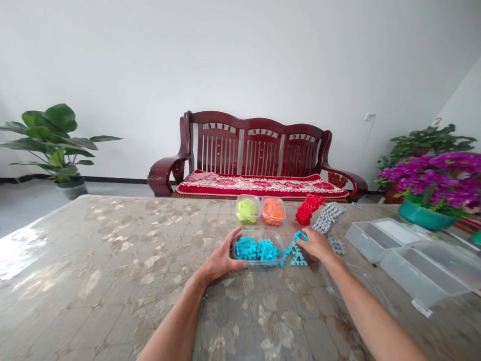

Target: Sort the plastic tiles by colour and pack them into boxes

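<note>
My left hand grips the left end of a clear plastic container, thumb along the near side and fingers at the back. Inside it lie blue interlocking toy pieces in clumps. To the right of the container, my right hand pinches a blue toy piece with an open middle. Just below that hand, several loose blue pieces lie on the table, among them a triangular one. Red pieces and grey pieces are piled beyond my right hand.
Two small clear tubs hold yellow-green pieces and orange pieces behind the container. Translucent plastic boxes stand open at the right, near a flower pot. A clear lid lies under my right forearm on the patterned table.
</note>
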### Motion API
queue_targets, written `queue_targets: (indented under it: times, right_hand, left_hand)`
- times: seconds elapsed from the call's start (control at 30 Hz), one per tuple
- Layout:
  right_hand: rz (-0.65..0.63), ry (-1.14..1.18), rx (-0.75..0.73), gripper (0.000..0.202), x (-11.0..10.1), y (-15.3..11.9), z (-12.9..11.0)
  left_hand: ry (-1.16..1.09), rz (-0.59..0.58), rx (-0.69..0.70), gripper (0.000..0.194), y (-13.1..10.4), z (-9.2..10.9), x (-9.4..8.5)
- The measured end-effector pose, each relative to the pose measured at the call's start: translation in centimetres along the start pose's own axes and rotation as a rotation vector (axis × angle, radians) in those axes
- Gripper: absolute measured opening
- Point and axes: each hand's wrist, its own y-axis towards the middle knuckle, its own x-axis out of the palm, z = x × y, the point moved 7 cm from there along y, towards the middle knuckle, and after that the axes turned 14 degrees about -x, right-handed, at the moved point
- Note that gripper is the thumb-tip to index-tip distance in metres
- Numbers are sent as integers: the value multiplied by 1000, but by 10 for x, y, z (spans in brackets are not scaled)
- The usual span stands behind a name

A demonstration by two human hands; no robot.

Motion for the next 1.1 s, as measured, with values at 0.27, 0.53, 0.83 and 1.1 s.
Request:
queue_targets:
  times: [0.27, 0.53, 0.83, 1.1]
  right_hand:
    - [40, -50, 2, 38, -9, 4, -6]
    - [224, 457, -341, 56, -50, -16, -79]
    - [124, 249, -645, 32, -46, -30, -147]
    - [156, 264, -647, 25, -34, -30, -156]
  left_hand:
    - [5, 10, 3, 115, 0, -1, -2]
    - [-6, 2, 11, 115, 2, -4, -1]
    - [-7, 5, 14, 115, 2, -4, 0]
    - [-9, 5, 31, 114, 5, -6, -1]
